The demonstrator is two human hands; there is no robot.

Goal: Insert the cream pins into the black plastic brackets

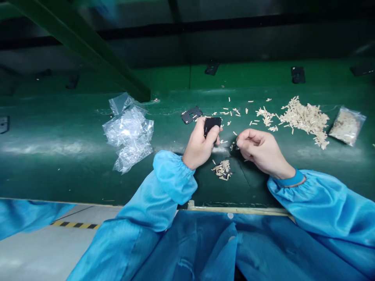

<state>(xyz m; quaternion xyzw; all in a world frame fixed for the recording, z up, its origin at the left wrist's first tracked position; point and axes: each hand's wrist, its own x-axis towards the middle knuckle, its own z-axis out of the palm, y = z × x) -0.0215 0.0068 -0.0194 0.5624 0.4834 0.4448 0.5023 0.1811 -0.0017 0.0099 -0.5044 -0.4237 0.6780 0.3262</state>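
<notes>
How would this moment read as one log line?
left hand: holding black part | right hand: pinched, contents unclear | right side: pale strip pile, filled clear bag

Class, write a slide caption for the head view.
Left hand holding a black plate, right hand pinched nearby, beige strips scattered on the green worktop.

Matt plate (212, 123), glossy plastic bags (129, 127)

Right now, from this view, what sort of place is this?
Likely a factory work area: several black parts, heaped pale strips and yellow-black floor tape suggest it.
</notes>
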